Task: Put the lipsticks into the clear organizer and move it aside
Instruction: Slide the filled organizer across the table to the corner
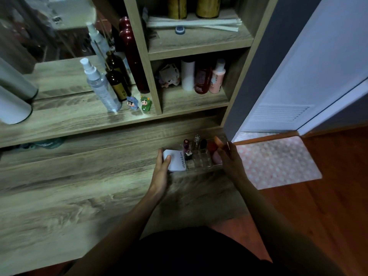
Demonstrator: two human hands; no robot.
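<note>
The clear organizer (199,163) sits at the far right of the wooden dressing table (79,186), close to its right edge. Several lipsticks stand upright in it, among them a dark red one (187,149), a clear-capped one (196,141) and a black one (203,145). A white box printed "u2skin" (176,161) lies against the organizer's left end. My left hand (162,170) grips that left end, thumb on the white box. My right hand (229,159) wraps around the organizer's right end, and hides an orange-red item there.
On the shelf behind stand a spray bottle (99,86), a brown diffuser bottle (116,80), a tall dark red bottle (132,56) and two small figurines (139,103). Cubbies hold more bottles (203,76). A white cylinder (12,104) stands far left. A dotted mat (276,162) lies on the floor.
</note>
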